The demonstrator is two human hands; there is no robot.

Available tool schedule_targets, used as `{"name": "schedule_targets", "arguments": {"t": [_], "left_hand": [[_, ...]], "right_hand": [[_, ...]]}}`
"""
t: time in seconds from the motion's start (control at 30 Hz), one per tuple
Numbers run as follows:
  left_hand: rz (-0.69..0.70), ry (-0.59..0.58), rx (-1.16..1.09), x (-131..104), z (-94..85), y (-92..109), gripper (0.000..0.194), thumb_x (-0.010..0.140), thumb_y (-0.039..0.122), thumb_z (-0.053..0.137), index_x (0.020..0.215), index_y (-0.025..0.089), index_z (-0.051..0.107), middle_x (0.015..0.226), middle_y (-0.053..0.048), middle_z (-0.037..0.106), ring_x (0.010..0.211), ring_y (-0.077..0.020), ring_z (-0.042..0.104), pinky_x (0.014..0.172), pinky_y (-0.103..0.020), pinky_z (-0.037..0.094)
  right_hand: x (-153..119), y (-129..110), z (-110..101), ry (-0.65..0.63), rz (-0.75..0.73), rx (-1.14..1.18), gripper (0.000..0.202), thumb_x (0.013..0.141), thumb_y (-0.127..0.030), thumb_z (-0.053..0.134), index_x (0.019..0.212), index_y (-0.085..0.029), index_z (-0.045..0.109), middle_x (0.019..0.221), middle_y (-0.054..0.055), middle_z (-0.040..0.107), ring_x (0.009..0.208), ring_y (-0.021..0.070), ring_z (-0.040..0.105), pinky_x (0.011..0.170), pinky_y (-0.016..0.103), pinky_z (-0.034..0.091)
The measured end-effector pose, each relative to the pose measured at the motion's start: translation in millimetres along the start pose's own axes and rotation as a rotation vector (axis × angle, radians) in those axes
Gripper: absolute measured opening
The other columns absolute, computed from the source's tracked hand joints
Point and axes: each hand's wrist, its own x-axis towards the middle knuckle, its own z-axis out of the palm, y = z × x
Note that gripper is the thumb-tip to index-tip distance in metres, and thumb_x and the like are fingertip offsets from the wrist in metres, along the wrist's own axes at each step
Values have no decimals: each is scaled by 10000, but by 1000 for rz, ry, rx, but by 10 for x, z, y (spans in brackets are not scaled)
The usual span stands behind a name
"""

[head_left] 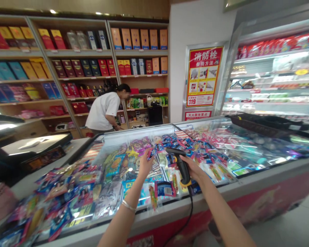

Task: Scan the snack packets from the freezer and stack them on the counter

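My right hand (193, 168) is wrapped round the handle of a black barcode scanner (183, 169) with yellow trim. Its head points left, towards my other hand, and a black cable (190, 206) hangs from its base. My left hand (145, 163) pinches a small blue and red snack packet (151, 153) just left of the scanner head. Both hands are above a glass-topped freezer strewn with snack packets. Nearest to me lie a blue and red packet (165, 188) with its barcode facing up and a clear packet (152, 198) with a sausage-like snack inside.
More packets (59, 195) are heaped on the left, beside a pink container (1, 202) and a counter screen (33, 147). A black tray (267, 123) rests on the freezer's far right. Behind stand a person in a white shirt (103, 109), box-filled shelves (77, 53) and a fridge (273, 79).
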Motion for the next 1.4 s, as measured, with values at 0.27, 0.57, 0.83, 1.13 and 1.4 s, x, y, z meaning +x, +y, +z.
{"name": "schedule_targets", "arguments": {"t": [0.27, 0.57, 0.83, 1.13, 1.4], "left_hand": [[-21, 361, 106, -60, -1415, -222, 357, 768, 322, 549, 1115, 243, 582, 936, -14, 702, 865, -197, 650, 765, -287, 494], [-63, 578, 409, -518, -2918, -827, 360, 799, 275, 512, 1142, 201, 596, 1091, -82, 680, 1016, -248, 634, 895, -374, 484], [-146, 350, 744, -868, -3278, -1084, 445, 888, 330, 453, 1314, 218, 516, 1420, -119, 473, 1323, -278, 418, 1059, -472, 369], [-285, 450, 1051, -1098, -3013, -1037, 606, 918, 536, 339, 1459, 264, 347, 1541, -128, 286, 1383, -382, 276, 1053, -672, 229], [-356, 411, 1025, -1034, -2857, -1189, 605, 894, 574, 344, 1439, 313, 378, 1582, -115, 155, 1337, -453, 295, 941, -729, 302]], "right_hand": [[17, -15, 710, -111, -10, 20, 209, 731, -345, 739, 797, -166, 654, 700, 60, 706, 553, 173, 673, 576, 282, 583], [227, 631, 1914, -316, 60, 55, 275, 736, -393, 738, 787, -141, 639, 620, 52, 683, 528, 172, 664, 566, 281, 564], [393, 1507, 2694, -383, 250, 109, 317, 790, -454, 654, 795, -136, 648, 693, 80, 706, 570, 180, 677, 596, 283, 555], [406, 2070, 2863, -366, 390, 130, 250, 807, -367, 548, 721, -156, 651, 561, 62, 660, 580, 188, 671, 656, 287, 533], [449, 2118, 2789, -305, 339, 212, 294, 759, -385, 532, 749, -125, 667, 611, 78, 668, 566, 178, 639, 620, 284, 505]]}}
